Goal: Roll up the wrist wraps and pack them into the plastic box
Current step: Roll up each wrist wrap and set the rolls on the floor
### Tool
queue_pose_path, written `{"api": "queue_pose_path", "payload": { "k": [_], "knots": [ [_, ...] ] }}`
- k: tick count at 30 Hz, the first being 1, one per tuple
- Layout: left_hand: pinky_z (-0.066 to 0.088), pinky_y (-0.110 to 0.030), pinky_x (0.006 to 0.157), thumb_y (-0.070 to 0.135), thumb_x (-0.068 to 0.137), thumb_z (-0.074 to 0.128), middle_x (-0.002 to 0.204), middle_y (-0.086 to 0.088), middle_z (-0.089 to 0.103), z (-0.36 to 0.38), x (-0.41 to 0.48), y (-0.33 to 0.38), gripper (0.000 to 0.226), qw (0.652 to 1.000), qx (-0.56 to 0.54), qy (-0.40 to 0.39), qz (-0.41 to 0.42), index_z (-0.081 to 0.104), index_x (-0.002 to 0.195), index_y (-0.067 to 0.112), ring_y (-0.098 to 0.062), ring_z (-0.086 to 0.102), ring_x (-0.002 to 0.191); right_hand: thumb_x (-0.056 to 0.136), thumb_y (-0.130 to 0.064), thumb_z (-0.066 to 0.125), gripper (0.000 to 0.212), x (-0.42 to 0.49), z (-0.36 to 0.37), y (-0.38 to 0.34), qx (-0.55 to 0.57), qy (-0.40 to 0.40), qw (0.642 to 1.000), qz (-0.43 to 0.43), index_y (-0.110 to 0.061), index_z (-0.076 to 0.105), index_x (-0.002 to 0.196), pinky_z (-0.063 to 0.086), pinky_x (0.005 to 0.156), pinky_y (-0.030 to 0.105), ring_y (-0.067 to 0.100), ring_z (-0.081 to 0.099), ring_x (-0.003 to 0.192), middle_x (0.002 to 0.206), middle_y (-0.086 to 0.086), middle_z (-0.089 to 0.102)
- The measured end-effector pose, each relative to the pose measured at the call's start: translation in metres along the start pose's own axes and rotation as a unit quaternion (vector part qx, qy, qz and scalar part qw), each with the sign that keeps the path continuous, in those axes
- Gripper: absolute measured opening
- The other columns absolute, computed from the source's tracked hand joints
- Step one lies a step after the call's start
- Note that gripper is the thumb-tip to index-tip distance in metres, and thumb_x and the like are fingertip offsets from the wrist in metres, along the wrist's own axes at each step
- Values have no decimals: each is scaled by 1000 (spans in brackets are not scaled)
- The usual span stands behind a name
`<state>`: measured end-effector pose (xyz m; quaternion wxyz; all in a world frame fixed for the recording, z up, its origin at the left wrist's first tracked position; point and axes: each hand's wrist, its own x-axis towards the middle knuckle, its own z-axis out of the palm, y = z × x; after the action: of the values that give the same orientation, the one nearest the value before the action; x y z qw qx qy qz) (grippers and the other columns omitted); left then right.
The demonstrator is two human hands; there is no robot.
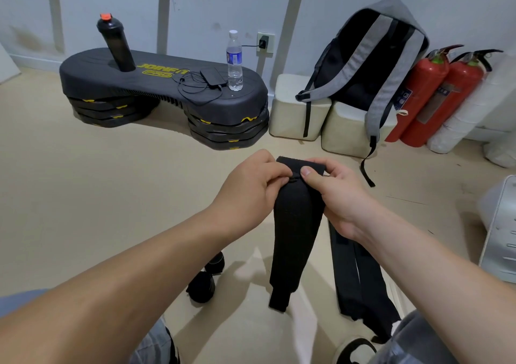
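Observation:
A long black wrist wrap (293, 224) hangs down in front of me, its top end pinched between both hands. My left hand (248, 190) pinches the upper left edge, and my right hand (337, 193) grips the folded top with the thumb on the front. Two rolled black wraps (201, 287) (215, 263) lie on the floor below my left forearm. More unrolled black wraps (360, 277) lie flat on the floor under my right forearm. No plastic box can be made out for certain.
A black step platform (156, 90) holds a dark shaker bottle (116, 45), a water bottle (234, 62) and a cabled device. A grey backpack (371, 64) leans on cream blocks. Two red extinguishers (435, 92) stand right; a white unit (499, 232) sits at the right edge.

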<state>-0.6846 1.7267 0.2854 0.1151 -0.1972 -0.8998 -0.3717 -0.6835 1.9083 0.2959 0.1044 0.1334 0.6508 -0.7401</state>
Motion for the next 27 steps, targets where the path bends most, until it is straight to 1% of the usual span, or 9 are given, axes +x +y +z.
{"api": "queue_pose_path", "payload": {
  "k": [4, 7, 9, 11, 13, 17, 22, 24, 27],
  "knots": [
    [38, -7, 79, 21, 95, 77, 104, 7, 55, -7, 3, 2, 10, 994, -72, 9, -81, 81, 94, 30, -3, 53, 92, 103, -10, 65, 21, -2, 0, -4, 3, -18, 1000, 1, -15, 69, 123, 61, 91, 46, 29, 76, 95, 116, 23, 76],
    [43, -6, 76, 18, 90, 83, 111, 8, 62, -11, 5, 10, 13, 973, -170, 37, -149, 77, 92, 30, 2, 62, 92, 103, -10, 64, 21, -3, 1, -6, 11, -46, 999, 3, -16, 70, 122, 62, 88, 44, 28, 76, 94, 114, 23, 75],
    [55, -17, 76, 15, 88, 84, 109, 6, 69, -15, 5, 13, 24, 946, -247, 36, -205, 69, 103, 27, -2, 69, 87, 103, -9, 64, 20, -3, 0, -6, 3, -59, 998, -1, -17, 70, 120, 63, 83, 43, 29, 76, 94, 112, 23, 75],
    [64, -31, 80, 15, 91, 82, 110, 0, 74, -19, 6, 12, 40, 922, -303, -10, -239, 64, 123, 31, -14, 77, 88, 103, -8, 64, 20, -3, -1, -5, -8, -68, 998, -10, -16, 70, 120, 62, 82, 43, 33, 76, 97, 115, 25, 73],
    [65, -34, 78, 14, 98, 74, 104, -9, 76, -19, 5, 10, 39, 932, -287, -49, -217, 66, 133, 30, -17, 76, 86, 102, -8, 65, 20, -3, -1, -4, -24, -72, 997, -25, -15, 70, 121, 62, 90, 48, 41, 74, 106, 120, 30, 71],
    [55, -21, 68, 12, 99, 71, 88, 0, 73, -15, 4, 10, 20, 952, -245, -27, -183, 74, 115, 24, -3, 61, 69, 95, -8, 75, 29, -8, 0, -7, -34, -91, 994, -56, -9, 69, 123, 62, 91, 44, 36, 74, 105, 117, 26, 73],
    [62, -32, 77, 2, 96, 74, 103, -24, 74, -22, 7, 14, 23, 927, -321, -26, -193, 76, 106, 22, -17, 68, 79, 90, 6, 75, 34, -10, -2, -14, -57, -104, 988, -103, -10, 71, 120, 62, 90, 42, 31, 74, 103, 106, 15, 75],
    [64, -37, 78, -3, 94, 75, 106, -26, 75, -23, 7, 15, 25, 915, -350, -36, -197, 77, 107, 18, -20, 71, 81, 89, 5, 76, 32, -12, -3, -16, -89, -93, 985, -119, -11, 71, 116, 63, 88, 42, 28, 73, 99, 101, 10, 75],
    [65, -32, 79, -5, 91, 77, 106, -20, 79, -23, 6, 15, 28, 898, -380, -53, -214, 78, 112, 13, -17, 75, 85, 88, 6, 74, 30, -15, 0, -17, -129, -67, 980, -136, -14, 71, 110, 62, 73, 31, 18, 71, 86, 92, 4, 71]
  ]
}}
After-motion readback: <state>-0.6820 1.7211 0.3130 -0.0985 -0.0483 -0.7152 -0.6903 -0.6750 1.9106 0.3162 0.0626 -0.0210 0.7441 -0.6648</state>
